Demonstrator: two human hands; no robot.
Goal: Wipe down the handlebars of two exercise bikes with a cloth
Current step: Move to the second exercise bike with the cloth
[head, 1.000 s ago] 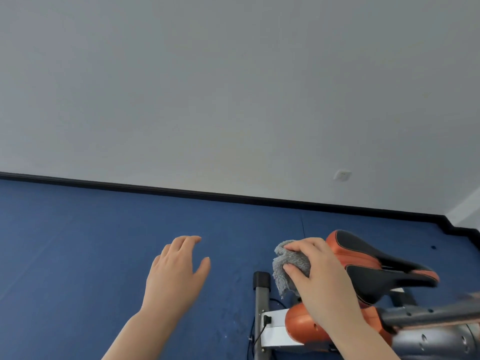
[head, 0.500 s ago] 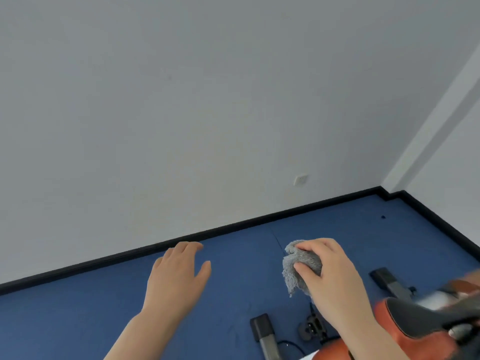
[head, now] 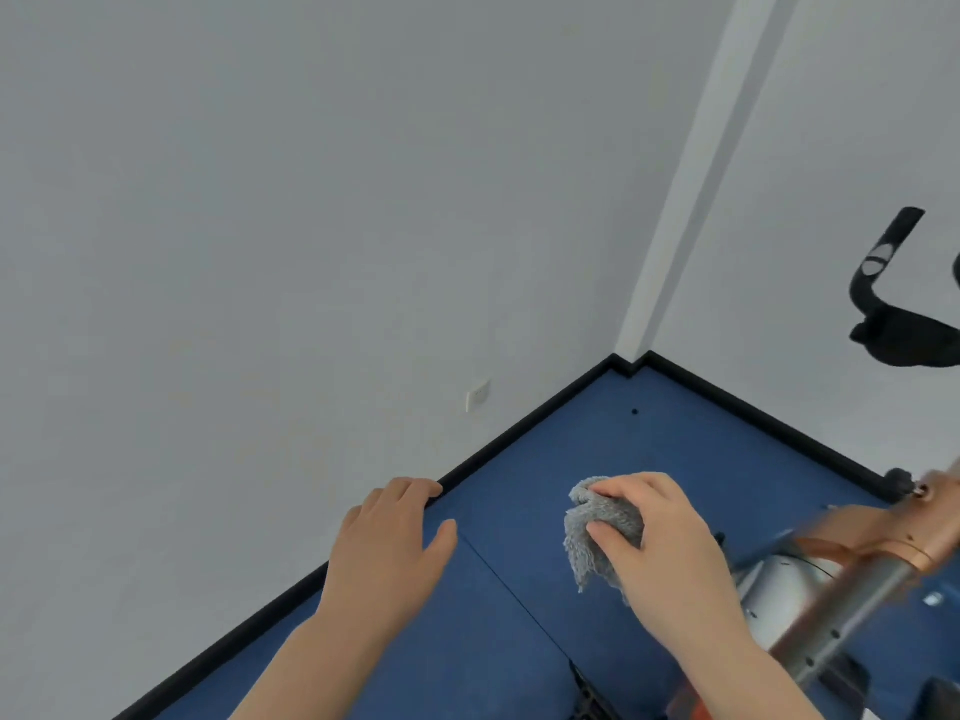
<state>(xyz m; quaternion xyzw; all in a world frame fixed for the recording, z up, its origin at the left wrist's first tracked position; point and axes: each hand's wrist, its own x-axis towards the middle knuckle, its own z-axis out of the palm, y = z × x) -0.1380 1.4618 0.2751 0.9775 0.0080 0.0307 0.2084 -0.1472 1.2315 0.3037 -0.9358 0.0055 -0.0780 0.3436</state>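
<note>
My right hand [head: 670,558] holds a crumpled grey cloth [head: 597,532] in the air over the blue floor. My left hand [head: 387,550] hovers beside it, fingers apart and empty. A black handlebar [head: 883,298] of an exercise bike shows at the right edge, well above and right of the cloth. Below it, blurred, is the bike's orange and grey frame [head: 857,574] at the lower right, close to my right forearm.
Two grey walls meet in a corner [head: 628,361] with a black skirting along the blue floor [head: 649,444]. A white wall socket [head: 478,396] sits low on the left wall. A dark bike part [head: 587,693] shows at the bottom edge.
The view has swung right: the saddle has left the frame, and the room corner, a black handlebar and the bike's frame have come in. Both hands keep their pose, cloth still held.
</note>
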